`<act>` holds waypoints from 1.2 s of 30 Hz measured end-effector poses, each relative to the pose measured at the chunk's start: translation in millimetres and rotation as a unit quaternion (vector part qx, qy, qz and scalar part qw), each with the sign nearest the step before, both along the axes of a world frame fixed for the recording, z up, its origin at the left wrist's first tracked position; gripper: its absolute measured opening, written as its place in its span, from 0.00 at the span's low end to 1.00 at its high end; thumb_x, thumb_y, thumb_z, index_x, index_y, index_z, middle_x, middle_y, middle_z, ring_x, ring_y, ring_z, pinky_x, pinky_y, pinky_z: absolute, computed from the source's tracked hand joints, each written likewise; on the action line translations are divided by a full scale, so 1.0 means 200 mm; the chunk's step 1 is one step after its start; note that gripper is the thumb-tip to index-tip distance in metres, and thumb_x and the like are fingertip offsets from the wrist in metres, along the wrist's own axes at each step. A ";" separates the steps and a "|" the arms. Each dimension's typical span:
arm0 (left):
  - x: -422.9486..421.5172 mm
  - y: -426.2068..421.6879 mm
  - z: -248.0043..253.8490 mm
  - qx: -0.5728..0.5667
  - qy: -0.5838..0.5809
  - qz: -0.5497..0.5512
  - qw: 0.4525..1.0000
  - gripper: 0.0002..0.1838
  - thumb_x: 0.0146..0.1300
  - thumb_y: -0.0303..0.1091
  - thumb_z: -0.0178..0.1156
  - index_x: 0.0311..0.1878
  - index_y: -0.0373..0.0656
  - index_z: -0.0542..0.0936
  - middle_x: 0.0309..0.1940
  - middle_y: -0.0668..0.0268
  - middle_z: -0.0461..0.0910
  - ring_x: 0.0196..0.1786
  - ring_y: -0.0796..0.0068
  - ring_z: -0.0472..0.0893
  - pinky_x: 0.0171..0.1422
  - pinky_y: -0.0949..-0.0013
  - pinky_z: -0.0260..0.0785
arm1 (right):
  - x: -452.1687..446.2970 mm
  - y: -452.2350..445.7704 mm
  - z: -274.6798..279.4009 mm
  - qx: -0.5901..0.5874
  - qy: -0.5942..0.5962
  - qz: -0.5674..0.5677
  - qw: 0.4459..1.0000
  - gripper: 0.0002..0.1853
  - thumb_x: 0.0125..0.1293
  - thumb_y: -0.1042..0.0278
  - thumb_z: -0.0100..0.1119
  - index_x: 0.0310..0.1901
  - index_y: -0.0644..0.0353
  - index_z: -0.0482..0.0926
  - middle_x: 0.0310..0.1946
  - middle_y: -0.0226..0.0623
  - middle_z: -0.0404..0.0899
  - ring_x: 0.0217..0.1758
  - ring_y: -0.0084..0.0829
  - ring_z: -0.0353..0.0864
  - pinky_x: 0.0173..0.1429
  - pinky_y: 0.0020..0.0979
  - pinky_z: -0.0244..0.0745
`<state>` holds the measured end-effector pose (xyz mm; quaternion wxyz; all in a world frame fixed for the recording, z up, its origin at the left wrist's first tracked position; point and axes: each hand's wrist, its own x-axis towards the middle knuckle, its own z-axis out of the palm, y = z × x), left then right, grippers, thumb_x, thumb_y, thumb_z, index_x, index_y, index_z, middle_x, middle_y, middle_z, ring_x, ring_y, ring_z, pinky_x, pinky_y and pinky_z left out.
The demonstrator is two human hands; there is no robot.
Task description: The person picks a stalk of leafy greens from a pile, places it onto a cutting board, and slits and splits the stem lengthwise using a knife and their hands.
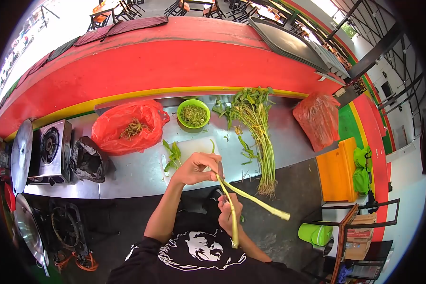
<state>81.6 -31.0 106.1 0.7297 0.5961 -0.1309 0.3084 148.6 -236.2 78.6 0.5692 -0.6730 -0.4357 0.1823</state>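
My left hand (202, 169) pinches the upper ends of pale green stems (258, 201) in front of my chest. Just below it, my right hand (230, 213) is closed around something dark and small, partly hidden by the stems. The stems spread apart, one toward the right and one downward. Beyond my hands, a white cutting board (196, 147) lies on the metal counter, with leafy sprigs (173, 155) at its left edge. A large bunch of long-stemmed greens (260, 137) with roots lies to the right. Chopped greens fill a green bowl (193, 113) behind the board.
An open red bag (128, 127) holds root scraps. Left of it are a black bag (87, 160) and a gas stove (49, 146). Another red bag (317, 120) sits at the counter's right end. An orange stand (337, 170) and green buckets (315, 234) are at right.
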 end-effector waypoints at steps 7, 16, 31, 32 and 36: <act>-0.01 0.02 0.04 0.025 0.006 -0.029 0.999 0.08 0.54 0.35 0.72 0.34 0.42 0.87 0.27 0.68 0.83 0.30 0.76 0.75 0.42 0.69 0.62 | 0.01 -0.02 0.00 0.013 -0.026 0.018 0.999 0.32 0.73 0.39 0.40 0.34 0.68 0.72 0.19 0.29 0.69 0.18 0.17 0.66 0.21 0.19 0.61; 0.01 0.04 0.04 0.099 0.009 -0.049 0.994 0.05 0.52 0.32 0.72 0.33 0.46 0.87 0.28 0.71 0.85 0.31 0.78 0.77 0.42 0.69 0.62 | 0.00 -0.04 -0.03 0.019 -0.015 0.024 0.999 0.32 0.74 0.41 0.39 0.36 0.70 0.72 0.29 0.34 0.67 0.23 0.19 0.68 0.24 0.18 0.63; 0.01 0.03 0.04 0.105 0.021 -0.042 0.993 0.06 0.51 0.31 0.73 0.33 0.46 0.87 0.28 0.72 0.84 0.31 0.78 0.78 0.43 0.69 0.62 | -0.01 -0.04 -0.04 0.038 -0.037 -0.013 0.999 0.29 0.76 0.42 0.38 0.36 0.66 0.73 0.17 0.30 0.67 0.17 0.22 0.67 0.21 0.28 0.61; 0.01 0.03 0.05 0.103 0.027 -0.049 0.993 0.07 0.50 0.32 0.74 0.34 0.45 0.88 0.27 0.71 0.85 0.31 0.78 0.78 0.43 0.69 0.63 | -0.01 -0.04 -0.03 0.027 -0.038 -0.011 0.999 0.29 0.76 0.43 0.38 0.36 0.66 0.73 0.17 0.30 0.67 0.17 0.21 0.67 0.22 0.28 0.61; 0.02 0.02 0.06 0.161 0.051 -0.054 0.984 0.07 0.50 0.32 0.74 0.34 0.45 0.88 0.28 0.71 0.85 0.32 0.77 0.78 0.44 0.69 0.62 | -0.03 -0.03 0.03 0.041 0.013 -0.023 0.999 0.29 0.75 0.43 0.40 0.36 0.66 0.74 0.17 0.28 0.68 0.18 0.20 0.67 0.22 0.26 0.62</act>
